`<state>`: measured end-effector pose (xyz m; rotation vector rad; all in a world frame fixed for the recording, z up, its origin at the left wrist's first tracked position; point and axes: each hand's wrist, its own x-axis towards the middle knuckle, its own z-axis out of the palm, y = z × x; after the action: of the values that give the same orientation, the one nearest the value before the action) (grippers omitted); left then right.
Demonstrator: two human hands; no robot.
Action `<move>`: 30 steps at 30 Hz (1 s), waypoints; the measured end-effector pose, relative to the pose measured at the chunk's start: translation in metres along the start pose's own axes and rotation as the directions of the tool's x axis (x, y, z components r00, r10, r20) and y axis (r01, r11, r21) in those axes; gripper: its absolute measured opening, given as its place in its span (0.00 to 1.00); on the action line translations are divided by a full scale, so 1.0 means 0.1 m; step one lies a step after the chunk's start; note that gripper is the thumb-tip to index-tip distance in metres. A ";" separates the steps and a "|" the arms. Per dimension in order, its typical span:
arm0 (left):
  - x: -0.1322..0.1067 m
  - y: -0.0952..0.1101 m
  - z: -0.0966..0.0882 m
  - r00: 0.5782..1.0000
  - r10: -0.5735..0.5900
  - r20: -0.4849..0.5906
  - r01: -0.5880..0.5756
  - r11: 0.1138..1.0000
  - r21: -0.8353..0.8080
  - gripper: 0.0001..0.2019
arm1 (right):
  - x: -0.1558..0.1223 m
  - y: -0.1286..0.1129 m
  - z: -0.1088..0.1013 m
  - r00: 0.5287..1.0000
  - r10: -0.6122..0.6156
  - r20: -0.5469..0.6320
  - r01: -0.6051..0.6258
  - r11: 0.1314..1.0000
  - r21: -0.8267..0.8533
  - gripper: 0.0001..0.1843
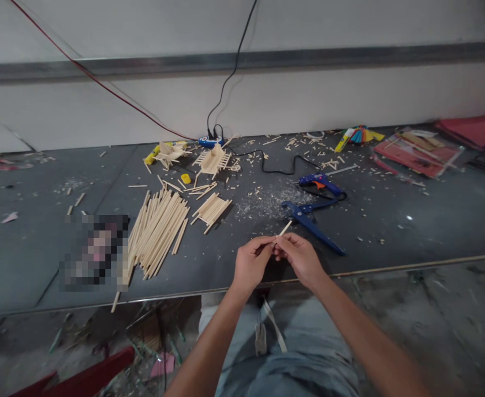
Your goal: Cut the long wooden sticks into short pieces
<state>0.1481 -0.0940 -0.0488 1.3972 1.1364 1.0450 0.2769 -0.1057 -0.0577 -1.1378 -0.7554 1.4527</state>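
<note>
Near the table's front edge, my left hand (pixel 254 260) and my right hand (pixel 300 255) come together, both closed on one thin wooden stick (pixel 284 227). The stick's upper end points up and to the right past my fingertips; its lower part is hidden by the fingers. Just beyond my right hand lies a blue cutter tool (pixel 314 227). Behind that rests a blue glue gun (pixel 320 183) with an orange trigger. To the left of my hands is a small flat frame of sticks (pixel 211 211), and beside it a large pile of loose sticks (pixel 159 231).
Two small stick-built models (pixel 214 160) stand at the back near a blue power strip (pixel 210 141). A black cord (pixel 283 172) runs across to the glue gun. A yellow cap (pixel 185 178) and many stick scraps lie about. Red packets (pixel 418 154) sit at right.
</note>
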 end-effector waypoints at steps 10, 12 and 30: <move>-0.01 -0.01 0.00 1.000 0.008 -0.012 -0.008 1.000 0.011 0.10 | -0.01 0.01 0.00 1.000 -0.021 -0.010 0.021 0.999 -0.028 0.11; -0.01 -0.01 0.00 1.000 0.013 -0.018 -0.012 1.000 0.005 0.09 | -0.01 0.01 0.00 1.000 -0.022 -0.010 0.022 0.999 -0.028 0.10; 0.00 0.00 0.00 1.000 -0.021 0.009 0.021 0.999 -0.027 0.09 | 0.01 0.00 0.00 1.000 0.002 -0.002 -0.002 1.000 0.009 0.11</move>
<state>0.1478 -0.0938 -0.0492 1.3641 1.1244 1.0352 0.2773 -0.1051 -0.0580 -1.1330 -0.7457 1.4558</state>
